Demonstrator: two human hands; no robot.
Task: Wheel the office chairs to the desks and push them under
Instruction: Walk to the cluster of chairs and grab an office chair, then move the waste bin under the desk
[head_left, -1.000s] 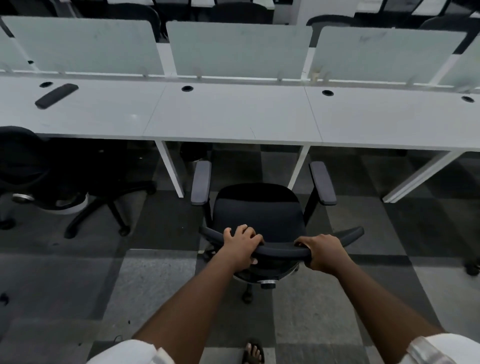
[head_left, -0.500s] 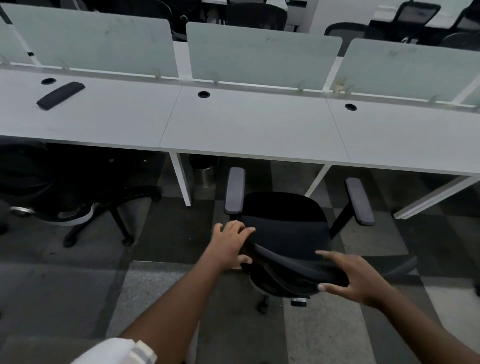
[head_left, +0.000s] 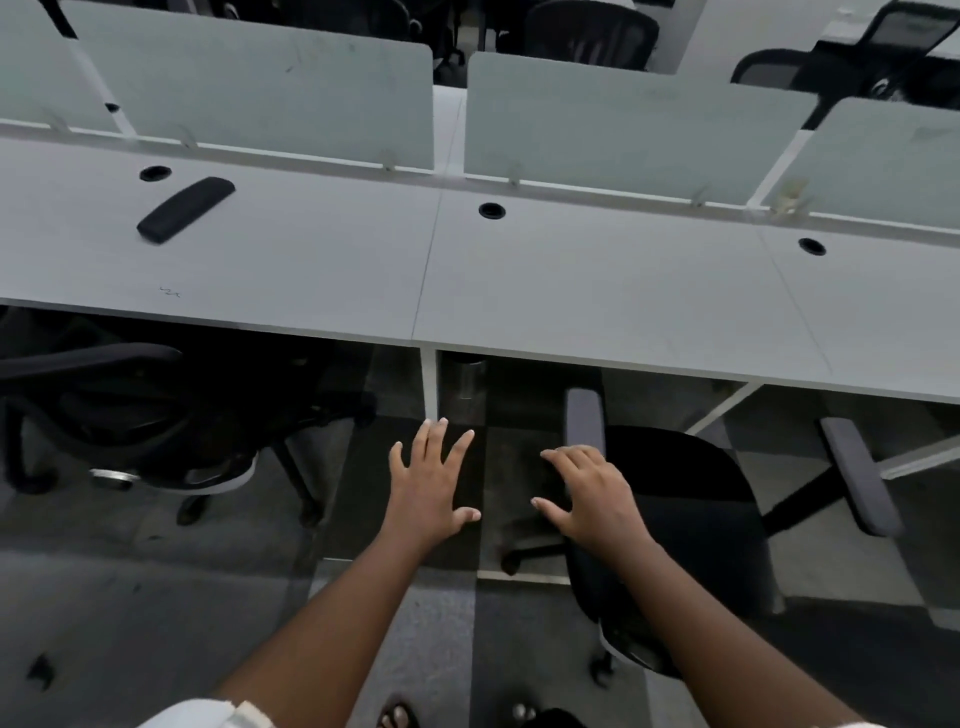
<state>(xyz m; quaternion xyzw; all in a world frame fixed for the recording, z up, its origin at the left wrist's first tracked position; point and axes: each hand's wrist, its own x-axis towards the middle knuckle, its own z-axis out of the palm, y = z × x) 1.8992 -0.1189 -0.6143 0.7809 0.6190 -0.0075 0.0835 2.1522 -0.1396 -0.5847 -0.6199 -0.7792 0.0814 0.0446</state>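
Both hands have let go: left hand (head_left: 428, 486) spread open, right hand (head_left: 589, 493) relaxed above the black armrest office chair (head_left: 691, 519). It sits partly under the white table (head_left: 571, 291) edge, probably needing another push.

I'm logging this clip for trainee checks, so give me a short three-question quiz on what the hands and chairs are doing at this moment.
1. True or false: the left hand grips the office chair.
2. Which lies on the desk? A) detached armrest pad B) keyboard C) mug
3. Fill in: the chair's seat is not yet ____ the desk.

Key: 1 false, its fingers are spread in the air; the right hand is by the chair's back. 2 A, the armrest pad. 3 under.
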